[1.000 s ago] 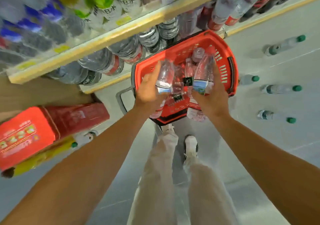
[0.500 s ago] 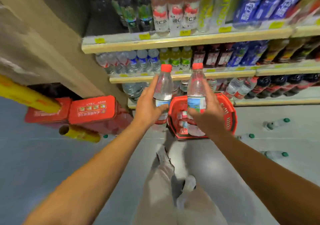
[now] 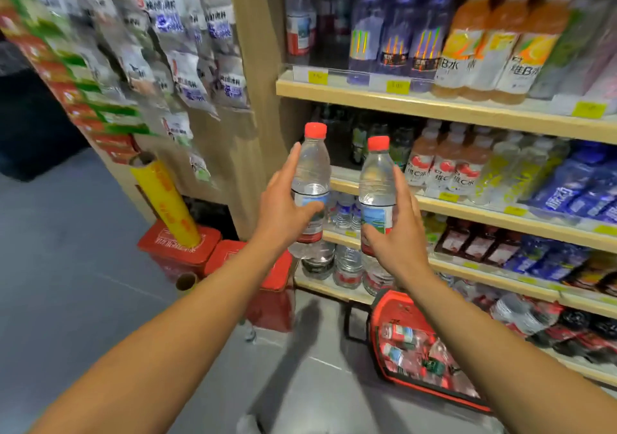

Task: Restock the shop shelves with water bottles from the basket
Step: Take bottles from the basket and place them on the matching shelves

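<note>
My left hand (image 3: pixel 283 205) grips a clear water bottle with a red cap (image 3: pixel 312 166), held upright in front of the shelves. My right hand (image 3: pixel 395 233) grips a second red-capped water bottle (image 3: pixel 377 183), upright and just to the right of the first. Both bottles hang at the height of the second shelf (image 3: pixel 467 208). The red basket (image 3: pixel 380 313) stands on the floor below my right arm, with several more bottles lying in it. One similar water bottle (image 3: pixel 300 16) stands at the left end of the top shelf (image 3: pixel 434 104).
The shelves carry rows of drink bottles, with large water bottles (image 3: pixel 347 265) on the low shelf. Left of the shelf unit hang snack packets (image 3: pixel 187 76). Red boxes (image 3: pixel 180 250) and a yellow roll (image 3: pixel 167 201) stand on the grey floor at its foot.
Both hands lifted their bottles out of the basket and up to shelf height. My view swung up from the floor to the shelves.
</note>
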The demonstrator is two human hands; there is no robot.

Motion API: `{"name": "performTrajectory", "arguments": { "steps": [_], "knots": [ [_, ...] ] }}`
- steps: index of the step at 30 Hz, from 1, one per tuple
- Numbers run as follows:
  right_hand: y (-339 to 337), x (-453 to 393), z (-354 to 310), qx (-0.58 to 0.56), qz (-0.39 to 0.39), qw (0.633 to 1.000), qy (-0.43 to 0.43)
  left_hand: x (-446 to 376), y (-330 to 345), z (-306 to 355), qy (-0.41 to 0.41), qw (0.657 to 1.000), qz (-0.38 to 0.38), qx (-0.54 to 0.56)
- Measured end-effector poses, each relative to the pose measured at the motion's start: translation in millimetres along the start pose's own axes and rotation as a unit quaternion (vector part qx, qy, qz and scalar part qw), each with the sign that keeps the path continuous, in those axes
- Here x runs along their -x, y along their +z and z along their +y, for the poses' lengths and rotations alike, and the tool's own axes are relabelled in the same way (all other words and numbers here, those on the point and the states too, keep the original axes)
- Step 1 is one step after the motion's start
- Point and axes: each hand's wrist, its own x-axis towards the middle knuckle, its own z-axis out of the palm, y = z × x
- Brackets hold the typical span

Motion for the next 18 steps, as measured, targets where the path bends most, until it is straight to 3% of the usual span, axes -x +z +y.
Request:
{"name": "performTrajectory", "arguments": {
  "steps": [9, 18],
  "knots": [
    [69, -97, -83, 0.002, 0.041, 0.998, -0.057, -87, -86, -21, 0.054, 0.997, 0.034, 0.035],
    [93, -191, -119, 0.026, 0.057, 0.99, -0.127, -164, -106, -25, 0.075, 0.993, 0.056, 0.064]
  ]
}}
